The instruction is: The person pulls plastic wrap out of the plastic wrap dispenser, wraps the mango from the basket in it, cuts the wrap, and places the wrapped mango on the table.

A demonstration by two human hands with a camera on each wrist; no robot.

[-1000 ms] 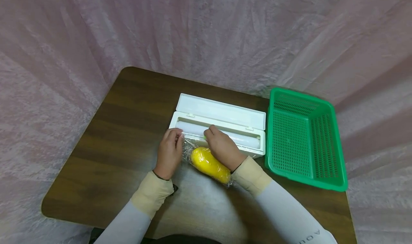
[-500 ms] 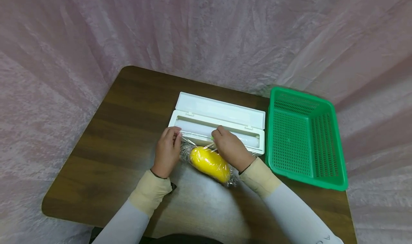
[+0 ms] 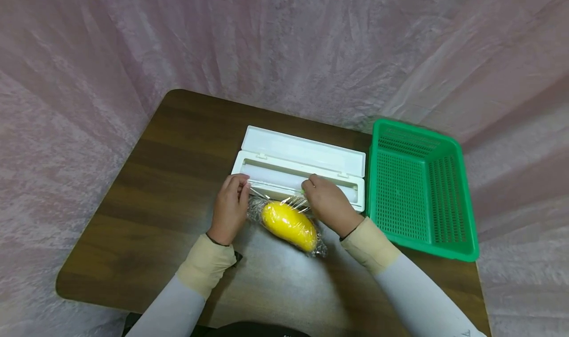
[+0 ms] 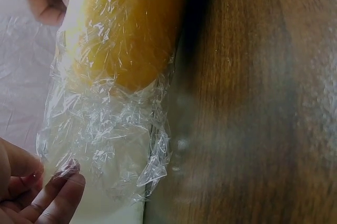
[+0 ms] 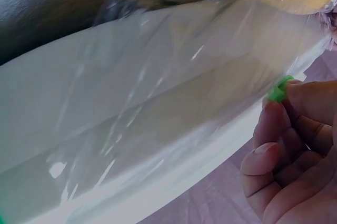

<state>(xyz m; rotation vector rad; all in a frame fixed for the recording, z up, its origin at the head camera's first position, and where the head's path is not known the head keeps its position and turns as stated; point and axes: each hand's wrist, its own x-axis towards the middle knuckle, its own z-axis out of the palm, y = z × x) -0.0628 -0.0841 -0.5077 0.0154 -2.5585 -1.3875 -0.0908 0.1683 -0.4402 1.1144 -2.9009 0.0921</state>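
Observation:
A white plastic wrap dispenser (image 3: 304,151) lies with its lid folded back, a pale roll (image 3: 271,176) inside. In front of it rests a smooth yellow oblong thing (image 3: 289,225), covered in crinkled plastic wrap (image 4: 105,124). Film stretches from it up to the dispenser's front edge. My left hand (image 3: 229,206) pinches the film at the front left corner. With thumb and fingertips, my right hand (image 3: 328,201) pinches a small green slide cutter (image 5: 280,88) on the front edge, right of the middle. Both wrists wear cream cuffs over light sleeves.
A green perforated basket (image 3: 471,218) stands just right of the dispenser on the brown wooden table (image 3: 155,203). A pink curtain (image 3: 284,50) hangs behind the table. The table's rounded far left corner shows beyond my left hand.
My right hand has slid to the right along the dispenser's front edge with the green slide cutter, uncovering more of the yellow thing. My left hand stays nearly in place at the left corner.

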